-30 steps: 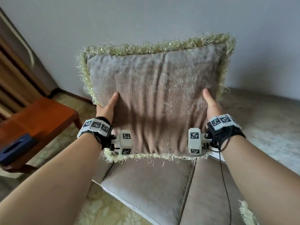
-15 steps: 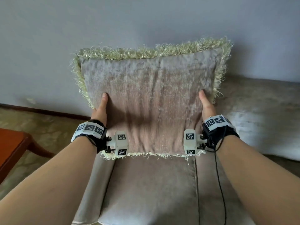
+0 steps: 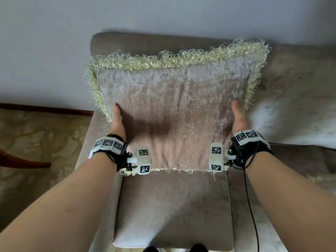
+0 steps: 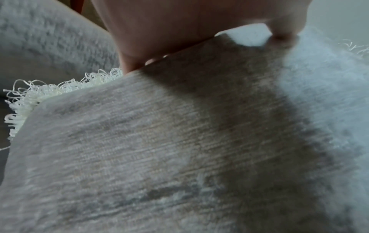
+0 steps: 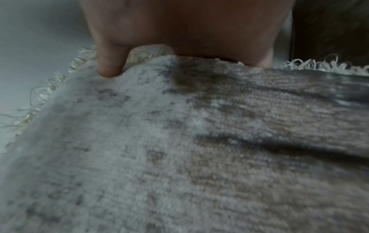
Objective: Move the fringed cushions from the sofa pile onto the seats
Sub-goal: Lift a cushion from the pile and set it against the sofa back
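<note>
A square taupe velvet cushion [image 3: 174, 113] with pale yellow-green fringe is held upright over the seat [image 3: 172, 206] of a beige armchair, in front of its backrest [image 3: 145, 44]. My left hand [image 3: 118, 119] grips its left edge and my right hand [image 3: 238, 115] grips its right edge, thumbs on the front face, the other fingers hidden behind. In the left wrist view the cushion [image 4: 159, 149] fills the picture below my left hand [image 4: 179, 31]. The right wrist view shows my right hand [image 5: 179, 31] with the thumb pressed into the cushion [image 5: 179, 149].
A second beige sofa section [image 3: 294, 99] adjoins on the right. Patterned carpet [image 3: 36, 142] lies to the left, with a dark wooden furniture leg [image 3: 21, 160] on it. A grey wall [image 3: 54, 51] stands right behind the chair.
The cushion has swung right and come down, from in front of the wall to just before the armchair's backrest. Both hands keep the same grip.
</note>
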